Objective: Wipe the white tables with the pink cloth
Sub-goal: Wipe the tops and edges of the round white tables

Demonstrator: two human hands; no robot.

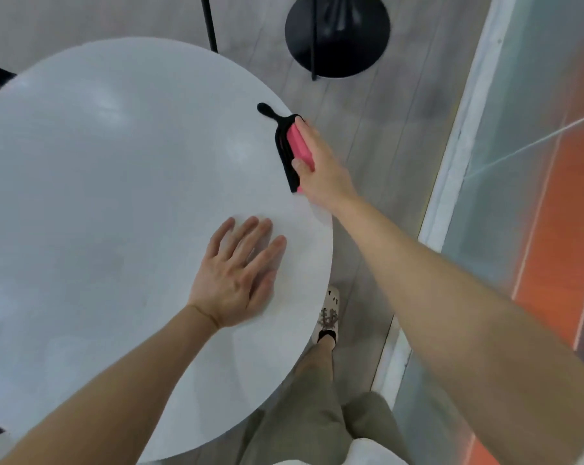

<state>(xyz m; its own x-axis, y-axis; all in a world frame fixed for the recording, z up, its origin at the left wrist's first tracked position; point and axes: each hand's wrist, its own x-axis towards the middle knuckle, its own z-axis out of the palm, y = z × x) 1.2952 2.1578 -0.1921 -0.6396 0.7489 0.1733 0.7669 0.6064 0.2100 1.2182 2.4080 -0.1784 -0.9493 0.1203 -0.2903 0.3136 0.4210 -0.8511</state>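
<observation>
A round white table fills the left and middle of the head view. My right hand grips the pink cloth at the table's right edge; the cloth is folded into a pad with a black edge and a black loop trailing onto the tabletop. My left hand lies flat on the table near its right front edge, fingers straight and spread, holding nothing.
A black round pedestal base stands on the grey plank floor beyond the table. A thin black leg rises behind the table. A white kerb and orange floor run along the right. My legs and shoe are below the table edge.
</observation>
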